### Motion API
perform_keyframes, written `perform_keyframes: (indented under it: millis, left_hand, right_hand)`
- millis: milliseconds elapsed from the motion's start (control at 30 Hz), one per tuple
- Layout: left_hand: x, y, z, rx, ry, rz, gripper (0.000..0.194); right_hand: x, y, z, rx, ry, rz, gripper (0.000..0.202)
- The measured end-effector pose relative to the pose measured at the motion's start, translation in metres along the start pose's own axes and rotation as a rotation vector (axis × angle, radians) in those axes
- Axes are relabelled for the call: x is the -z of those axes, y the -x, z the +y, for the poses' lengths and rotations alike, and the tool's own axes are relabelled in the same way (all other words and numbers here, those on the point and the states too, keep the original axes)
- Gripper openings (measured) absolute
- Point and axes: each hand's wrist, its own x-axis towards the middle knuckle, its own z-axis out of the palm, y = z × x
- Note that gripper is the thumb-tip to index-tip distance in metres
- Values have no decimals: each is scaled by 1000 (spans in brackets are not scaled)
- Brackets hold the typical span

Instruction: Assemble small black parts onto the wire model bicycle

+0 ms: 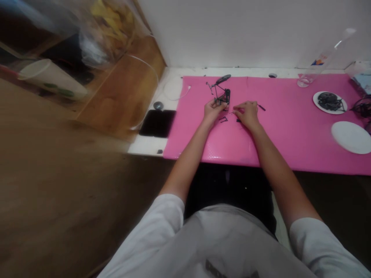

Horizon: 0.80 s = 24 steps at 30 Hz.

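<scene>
My left hand [213, 111] is closed round the lower part of a small black model bicycle [222, 94], tilted above the pink mat. Its wheel and handlebar stick up past the fingers. To the right, my right hand [247, 114] is closed in a pinch, its fingertips just short of the model. Whatever sits between those fingertips is too small to name. Under the hands lie a small black bracket-like part [223, 119] and a dark little piece [238, 120]. Beyond the right knuckles shows a thin dark stick [261, 107], perhaps a tool.
The pink mat [290, 131] covers the table. At right are a white plate [315, 99] of black parts, another white plate [352, 137] and a clear bottle [307, 79]. Left are a dark tablet-like slab [158, 123], a white cable [174, 99] and a paper cup [52, 79].
</scene>
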Motion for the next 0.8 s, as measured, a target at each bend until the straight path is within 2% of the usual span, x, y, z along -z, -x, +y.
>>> perform_keyframes:
  millis: [200,367,467,600,800]
  left_hand:
    - [0,1,0,-12,7,-11,37]
    - [-3,5,3,-32,-6,-7,30]
    - [-5,7,7,-25,-27,16,23]
    - [-9,10,11,2,-52,56,19]
    - [-11,10,14,25,-117,98,22]
  right_hand:
    - [-4,-2,4,19,17,-11,15]
    - [-12,-6,8,90,39,-28,12]
    - [-13,-7,8,94,-9,41,12]
    - [-9,-7,6,116,-215,155,11]
    - [-2,-3,-7,98,-360,213,17]
